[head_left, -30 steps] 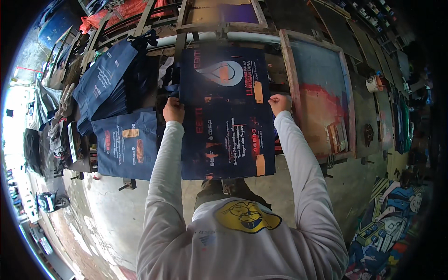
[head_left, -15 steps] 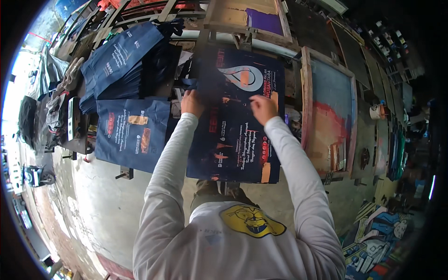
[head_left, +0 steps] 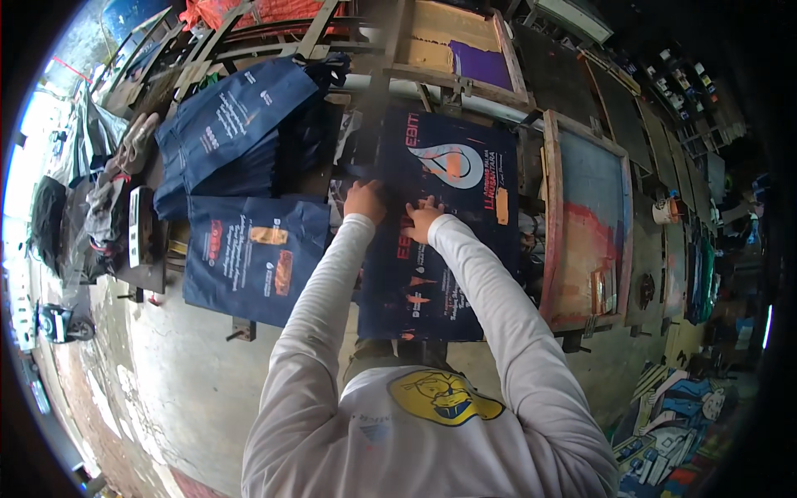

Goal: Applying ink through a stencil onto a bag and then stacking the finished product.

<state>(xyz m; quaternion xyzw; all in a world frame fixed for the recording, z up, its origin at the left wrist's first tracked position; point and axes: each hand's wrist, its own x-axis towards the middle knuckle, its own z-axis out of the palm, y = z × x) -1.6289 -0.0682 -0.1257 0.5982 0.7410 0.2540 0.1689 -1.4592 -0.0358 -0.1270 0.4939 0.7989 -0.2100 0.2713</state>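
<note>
A dark navy printed panel [head_left: 490,224] lies in front of me, with a grey drop shape, red and white lettering and orange patches on it. At its left edge is my left hand [head_left: 365,203], its fingers bent and partly hidden, so any hold is unclear. My right hand [head_left: 423,219] rests on the panel's left half, fingers apart and nothing visible in them. Left of the panel, a navy fabric bag [head_left: 259,253] with similar printing lies flat. Beyond it a pile of navy bags [head_left: 237,112] is stacked at a slant.
To the right stands a wooden-framed printing screen [head_left: 585,224] stained red. Another wooden-framed screen [head_left: 457,46] with a purple patch lies at the far side. A pair of shoes [head_left: 135,141] sits at the left. Metal brackets [head_left: 242,329] jut from the table's near edge.
My right hand has moved left across the panel, from near the drop shape toward my left hand, and lies lower on it. The whole view has shifted slightly.
</note>
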